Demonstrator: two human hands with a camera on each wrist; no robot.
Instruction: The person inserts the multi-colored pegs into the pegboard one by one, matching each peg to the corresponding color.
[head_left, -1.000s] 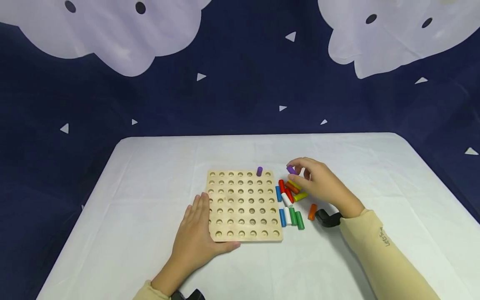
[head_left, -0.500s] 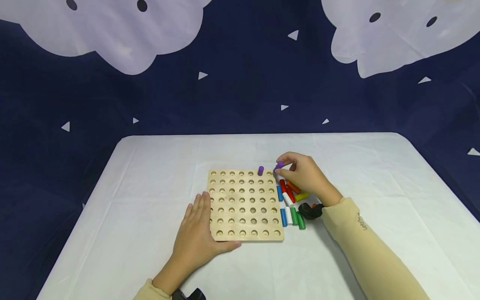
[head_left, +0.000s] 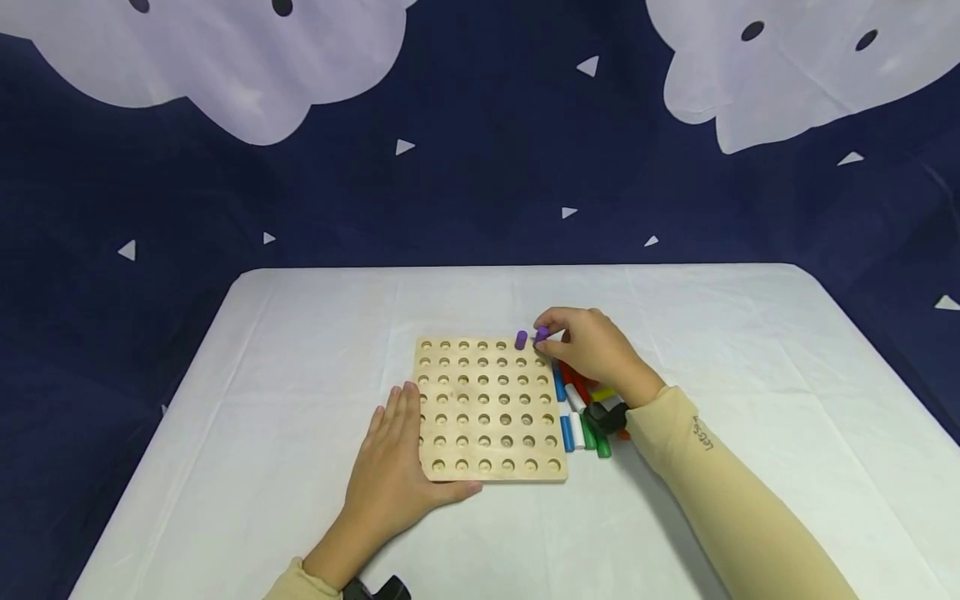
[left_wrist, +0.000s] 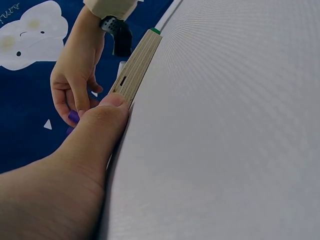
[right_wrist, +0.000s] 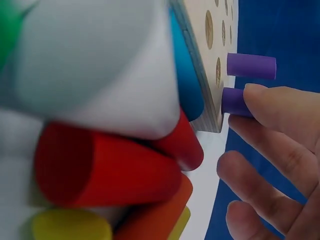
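Note:
A square wooden pegboard (head_left: 474, 408) with rows of round holes lies on the white table. My left hand (head_left: 390, 467) rests along its left side with straight fingers, the thumb against the near edge. At the far right corner, my right hand (head_left: 596, 346) pinches a purple peg (right_wrist: 235, 101) between thumb and fingertips. That peg stands upright at the corner hole; how deep it sits cannot be told. Just left of it, another purple peg (head_left: 521, 340) stands upright in the far row. In the left wrist view the left thumb (left_wrist: 100, 117) presses the board's layered edge (left_wrist: 137, 65).
Loose pegs lie beside the board's right side: blue (head_left: 567, 434), white (head_left: 577, 432), green (head_left: 602, 442), red (right_wrist: 115, 165), orange (right_wrist: 157, 205) and yellow (right_wrist: 72, 225). The right wrist and forearm partly cover them. A dark blue patterned cloth (head_left: 480, 200) hangs behind the table.
My right hand has carried the purple peg leftward from above the loose pegs to the board's far right corner, turning it upright. The left hand has stayed put.

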